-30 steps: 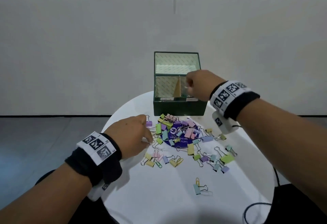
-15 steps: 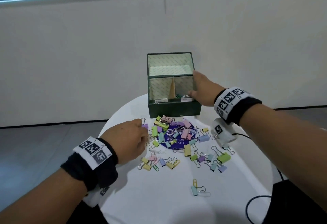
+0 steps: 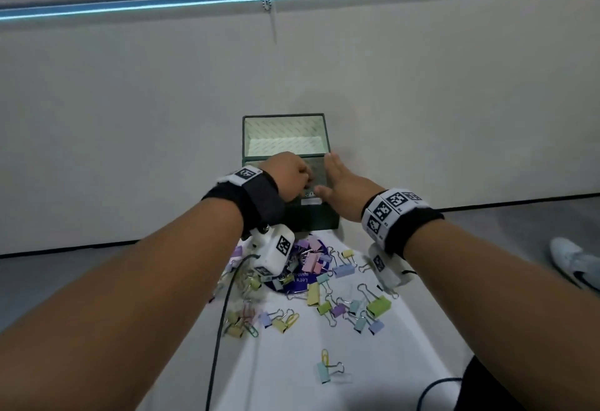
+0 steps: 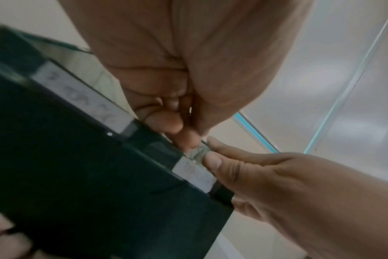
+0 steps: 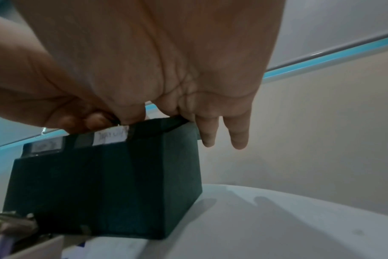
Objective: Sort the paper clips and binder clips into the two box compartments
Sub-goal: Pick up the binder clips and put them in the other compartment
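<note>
The dark green box [image 3: 311,219] stands open at the far edge of the white table [image 3: 292,381], its lid upright. My left hand [image 3: 306,180] hovers over the box near the right compartment, fingers curled tight with a small shiny bit pinched between its fingertips [image 4: 186,140]; what kind of clip it is stays hidden. My right hand [image 3: 328,176] holds the box's right front corner. Its thumb and forefinger pinch the rim [image 4: 198,152] while the other fingers [image 5: 239,136] hang straight down the side wall [image 5: 182,175]. The pile of pastel binder clips and paper clips [image 3: 328,280] lies in front of the box.
A purple disc [image 3: 303,279] sits under the pile. A teal binder clip and a yellow paper clip [image 3: 328,368] lie apart near the front. A black cable [image 3: 220,313] hangs from my left wrist over the table. A white shoe [image 3: 571,261] is on the floor, right.
My left hand has lifted from the pile and moved forward over the box. My right hand stayed at the box's right side, with its thumb now on the front rim.
</note>
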`<state>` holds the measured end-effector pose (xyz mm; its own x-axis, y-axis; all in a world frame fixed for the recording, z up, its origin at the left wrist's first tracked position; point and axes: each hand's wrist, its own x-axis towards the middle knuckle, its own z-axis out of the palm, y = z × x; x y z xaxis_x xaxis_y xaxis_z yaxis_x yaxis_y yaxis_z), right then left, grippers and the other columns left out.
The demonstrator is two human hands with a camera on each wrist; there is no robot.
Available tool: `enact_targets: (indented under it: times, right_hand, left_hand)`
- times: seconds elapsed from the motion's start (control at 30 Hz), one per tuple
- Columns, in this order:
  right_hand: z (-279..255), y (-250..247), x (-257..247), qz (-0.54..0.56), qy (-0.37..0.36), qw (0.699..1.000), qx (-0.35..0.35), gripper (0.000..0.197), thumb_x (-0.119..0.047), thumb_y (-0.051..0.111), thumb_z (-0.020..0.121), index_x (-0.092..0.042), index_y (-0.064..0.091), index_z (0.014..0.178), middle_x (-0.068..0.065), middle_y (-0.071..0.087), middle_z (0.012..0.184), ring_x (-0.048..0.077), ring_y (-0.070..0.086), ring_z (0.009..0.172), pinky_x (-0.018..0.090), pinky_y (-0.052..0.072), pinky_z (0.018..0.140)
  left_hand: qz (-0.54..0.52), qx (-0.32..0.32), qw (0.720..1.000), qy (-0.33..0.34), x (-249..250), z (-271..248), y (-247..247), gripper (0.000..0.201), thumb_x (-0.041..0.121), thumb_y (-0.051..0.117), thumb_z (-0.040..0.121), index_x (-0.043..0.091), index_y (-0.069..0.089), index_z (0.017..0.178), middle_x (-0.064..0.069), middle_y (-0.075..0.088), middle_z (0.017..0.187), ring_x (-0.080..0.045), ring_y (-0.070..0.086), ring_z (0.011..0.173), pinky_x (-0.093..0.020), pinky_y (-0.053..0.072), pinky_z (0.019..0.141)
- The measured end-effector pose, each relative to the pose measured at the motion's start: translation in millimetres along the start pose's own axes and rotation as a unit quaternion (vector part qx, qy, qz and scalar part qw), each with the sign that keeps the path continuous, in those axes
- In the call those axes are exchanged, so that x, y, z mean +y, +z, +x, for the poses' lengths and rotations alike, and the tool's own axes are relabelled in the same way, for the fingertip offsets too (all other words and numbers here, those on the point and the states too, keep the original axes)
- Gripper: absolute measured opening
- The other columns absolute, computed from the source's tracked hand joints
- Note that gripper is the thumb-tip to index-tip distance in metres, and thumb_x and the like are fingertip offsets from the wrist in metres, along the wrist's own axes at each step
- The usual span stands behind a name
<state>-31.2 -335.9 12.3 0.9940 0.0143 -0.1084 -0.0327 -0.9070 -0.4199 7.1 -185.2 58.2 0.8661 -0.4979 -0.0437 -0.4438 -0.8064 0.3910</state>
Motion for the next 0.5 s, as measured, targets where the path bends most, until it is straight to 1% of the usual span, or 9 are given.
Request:
enact_targets:
  times: [0.07, 0.13, 0.2, 0.23, 0.27, 0.33, 0.4, 0.47, 0.5]
  right_hand:
    - [1, 1, 2, -0.002, 0.002, 1.0, -0.003, 0.077, -0.046, 0.036, 0.105, -0.022, -0.014, 0.158, -0.004, -0.02, 0.166, 0.028, 0.026, 0.15, 0.042, 0.027, 0.119]
    - [2, 1, 3, -0.002, 0.003, 1.0, -0.006, 0.077, -0.047, 0.035, 0.104, -0.022, -0.015, 0.158, -0.004, -0.021, 0.165, 0.028, 0.022, 0.151, 0.042, 0.025, 0.121]
    - [3, 1, 3, -0.001, -0.003, 1.0, -0.009, 0.077, -0.047, 0.034, 0.105, -0.022, -0.016, 0.157, -0.003, -0.022, 0.165, 0.028, 0.019, 0.152, 0.043, 0.023, 0.121]
    - [3, 2, 4, 0.0, -0.005, 1.0, -0.012, 0.077, -0.047, 0.033, 0.105, -0.021, -0.016, 0.157, -0.003, -0.022, 0.165, 0.028, 0.018, 0.152, 0.043, 0.022, 0.121]
    - [3, 2, 4, 0.002, -0.006, 1.0, -0.014, 0.076, -0.047, 0.033, 0.105, -0.021, -0.017, 0.157, -0.003, -0.023, 0.165, 0.027, 0.016, 0.153, 0.043, 0.021, 0.121]
    - [3, 4, 5, 0.005, -0.003, 1.0, -0.016, 0.075, -0.046, 0.032, 0.106, -0.021, -0.017, 0.157, -0.003, -0.024, 0.164, 0.026, 0.015, 0.153, 0.045, 0.021, 0.122]
    - [4, 6, 3, 0.011, 0.001, 1.0, -0.017, 0.074, -0.045, 0.032, 0.106, -0.022, -0.017, 0.157, -0.004, -0.024, 0.164, 0.028, 0.016, 0.153, 0.048, 0.021, 0.122]
    - [5, 6, 2, 0.01, 0.002, 1.0, -0.014, 0.074, -0.044, 0.032, 0.106, -0.021, -0.017, 0.157, -0.003, -0.025, 0.164, 0.028, 0.015, 0.153, 0.048, 0.021, 0.122]
    - [5, 6, 2, 0.007, 0.003, 1.0, -0.013, 0.074, -0.043, 0.032, 0.106, -0.02, -0.017, 0.157, -0.003, -0.025, 0.164, 0.028, 0.015, 0.153, 0.047, 0.021, 0.122]
  left_hand:
    - [-0.014, -0.015, 1.0, -0.009, 1, 3, -1, 0.027, 0.006, 0.051, 0.097, 0.009, 0.071, 0.115, -0.008, 0.073, 0.102, -0.025, 0.07, 0.094, -0.033, 0.057, 0.081]
    - [-0.04, 0.005, 0.999, 0.011, -3, -8, -10, 0.029, 0.004, 0.055, 0.094, 0.014, 0.07, 0.116, -0.001, 0.072, 0.098, -0.019, 0.069, 0.089, -0.029, 0.054, 0.079]
    - [0.013, 0.04, 0.997, 0.065, -11, -31, -23, 0.021, 0.014, 0.063, 0.09, 0.027, 0.071, 0.105, 0.013, 0.068, 0.094, -0.009, 0.065, 0.088, -0.023, 0.05, 0.078]
    - [0.054, 0.029, 0.994, 0.088, -14, -48, -28, 0.014, 0.02, 0.065, 0.089, 0.032, 0.069, 0.096, 0.017, 0.066, 0.089, -0.004, 0.062, 0.083, -0.022, 0.048, 0.075]
    - [0.089, -0.007, 0.991, 0.1, -16, -65, -30, 0.008, 0.025, 0.067, 0.089, 0.033, 0.067, 0.09, 0.017, 0.065, 0.083, 0.0, 0.06, 0.076, -0.022, 0.049, 0.072]
    - [0.138, -0.112, 0.978, 0.108, -21, -97, -21, 0.002, 0.035, 0.068, 0.088, 0.034, 0.068, 0.088, 0.016, 0.066, 0.079, 0.001, 0.061, 0.068, -0.02, 0.049, 0.067]
    - [0.185, -0.189, 0.955, 0.136, -26, -122, -1, 0.012, 0.045, 0.067, 0.086, 0.034, 0.07, 0.092, 0.016, 0.065, 0.085, -0.001, 0.06, 0.074, -0.021, 0.05, 0.069]
    - [0.252, -0.225, 0.927, 0.165, -30, -137, 17, 0.022, 0.049, 0.064, 0.085, 0.033, 0.07, 0.099, 0.016, 0.058, 0.094, -0.006, 0.056, 0.082, -0.026, 0.049, 0.073]
    - [0.282, -0.232, 0.915, 0.172, -32, -141, 23, 0.024, 0.048, 0.064, 0.084, 0.033, 0.069, 0.102, 0.015, 0.054, 0.097, -0.009, 0.053, 0.085, -0.026, 0.047, 0.073]
